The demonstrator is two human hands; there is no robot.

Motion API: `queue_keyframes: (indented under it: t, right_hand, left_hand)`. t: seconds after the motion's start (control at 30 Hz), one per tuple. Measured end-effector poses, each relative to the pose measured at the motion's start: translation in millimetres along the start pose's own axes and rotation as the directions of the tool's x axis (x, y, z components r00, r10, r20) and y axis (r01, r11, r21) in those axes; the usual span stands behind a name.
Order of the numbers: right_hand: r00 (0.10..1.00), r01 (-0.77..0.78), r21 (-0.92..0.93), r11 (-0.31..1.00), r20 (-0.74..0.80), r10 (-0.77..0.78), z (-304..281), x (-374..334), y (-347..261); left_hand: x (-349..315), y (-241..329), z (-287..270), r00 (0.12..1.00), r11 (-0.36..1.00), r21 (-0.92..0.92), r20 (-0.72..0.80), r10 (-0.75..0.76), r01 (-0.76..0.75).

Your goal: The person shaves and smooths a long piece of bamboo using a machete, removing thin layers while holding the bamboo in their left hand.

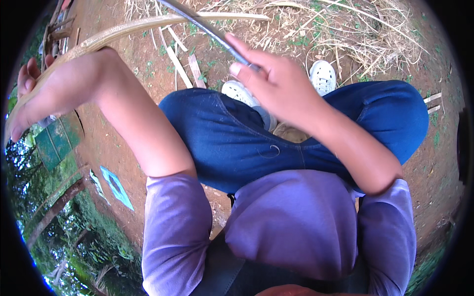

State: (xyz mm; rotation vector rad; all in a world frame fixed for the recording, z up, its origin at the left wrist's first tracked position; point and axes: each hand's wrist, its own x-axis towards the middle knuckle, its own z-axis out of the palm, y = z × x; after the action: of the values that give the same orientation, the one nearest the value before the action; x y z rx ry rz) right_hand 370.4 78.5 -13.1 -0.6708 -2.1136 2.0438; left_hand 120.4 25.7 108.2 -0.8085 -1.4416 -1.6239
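Observation:
My left hand [64,86] is raised at the far left, its fingers and thumb curled around a long, pale strip of split bamboo or wood [133,27]. From that hand the strip arches up and to the right, ending near the top middle. In front of me, my right hand [284,81] is closed on a long, narrow knife [212,33] with a dark metal blade. Its handle is hidden inside my fist. The blade slants up to the left and crosses in front of the strip; whether they touch, I cannot tell.
Pale shavings [365,34] lie heaped on the brown soil at the top right. Several cut slats [178,66] rest beyond my left knee. White clogs [323,78] are on my feet, and a blue flat piece [116,187] and a green panel [58,142] are at left.

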Motion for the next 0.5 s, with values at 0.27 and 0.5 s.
queue_keyframes:
  t: [0.27,0.5]
  right_hand:
    - [0.998,-0.058,0.003,0.998,-0.005,0.058,-3,7,15]
    - [0.999,-0.030,0.026,0.999,-0.026,0.031,3,4,15]
  left_hand:
    - [3,-10,1,1.000,0.995,-0.097,0.027,-0.008,0.010]
    - [8,-24,-2,0.997,0.988,-0.155,0.081,0.011,0.002]
